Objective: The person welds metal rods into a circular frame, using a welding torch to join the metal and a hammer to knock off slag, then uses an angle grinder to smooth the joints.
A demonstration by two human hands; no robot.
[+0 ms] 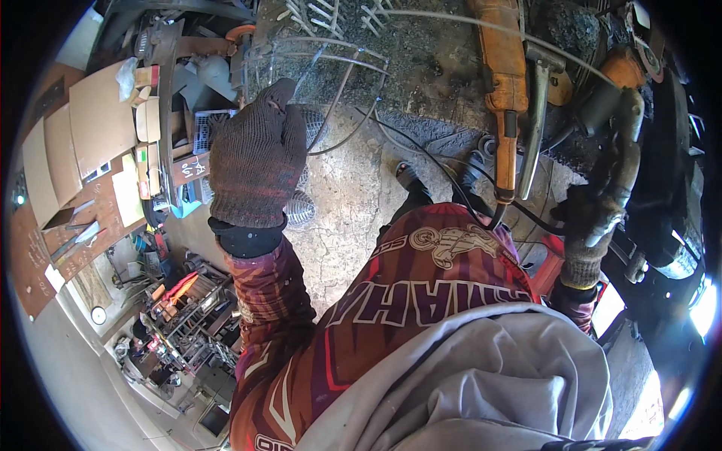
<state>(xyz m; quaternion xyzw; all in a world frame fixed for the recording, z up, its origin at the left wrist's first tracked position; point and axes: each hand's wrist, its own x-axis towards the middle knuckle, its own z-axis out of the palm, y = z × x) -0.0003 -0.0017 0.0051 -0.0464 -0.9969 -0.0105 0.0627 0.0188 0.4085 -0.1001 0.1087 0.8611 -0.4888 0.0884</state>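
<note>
My left hand (258, 154), in a brown knitted glove, is closed at the edge of a frame of bent metal rods (350, 64). Its curved rods run in beside the glove; the exact grip is hidden behind the back of the hand. The frame lies partly over a dark, stained work surface (432, 64). At the right, my gloved right hand (585, 225) is beside a shiny bent metal tube (628, 154). Shadow and the tube hide its fingers. An orange power tool (504, 83) lies between the hands, its cord hanging toward me.
A metal bar with a crosspiece (535, 120) lies right of the power tool. Another orange tool (623, 69) is at far right. Cardboard (101, 120) covers a bench at left. Cluttered metal parts (195, 319) stand lower left. Cables cross above the concrete floor (350, 203).
</note>
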